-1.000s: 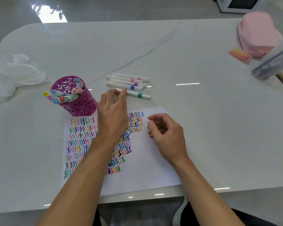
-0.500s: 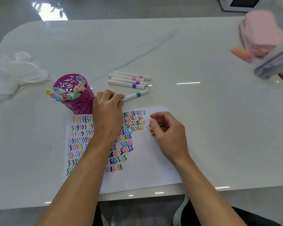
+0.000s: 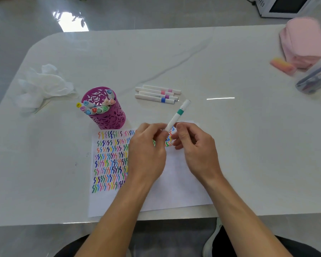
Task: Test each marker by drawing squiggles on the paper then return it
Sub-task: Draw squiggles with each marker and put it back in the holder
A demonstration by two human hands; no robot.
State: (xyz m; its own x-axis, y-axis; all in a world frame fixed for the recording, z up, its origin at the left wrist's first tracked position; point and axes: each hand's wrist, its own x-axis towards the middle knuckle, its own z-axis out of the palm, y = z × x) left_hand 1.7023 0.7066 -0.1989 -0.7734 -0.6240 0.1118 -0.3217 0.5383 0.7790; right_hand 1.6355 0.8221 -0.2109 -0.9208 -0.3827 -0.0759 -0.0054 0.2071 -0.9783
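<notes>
Green-banded marker point(image 3: 178, 115), one, held over the paper point(image 3: 174, 191).
Purple holder point(image 3: 107, 115), one, about ten caps, at 10 o'clock. Left hand point(image 3: 146, 151) fingers pinch the marker's lower end; barrel tilts toward 1 o'clock. Four loose markers point(image 3: 157, 94) at 12 o'clock. Right hand point(image 3: 196, 147) fingers curl against the barrel. Bare tabletop point(image 3: 248, 145) at 3 o'clock.

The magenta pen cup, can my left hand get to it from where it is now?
Probably yes. The magenta pen cup stands close by, up and left of the left hand, with only paper and table between. The hand is busy, though: with the right hand it grips the green-banded marker.
</notes>
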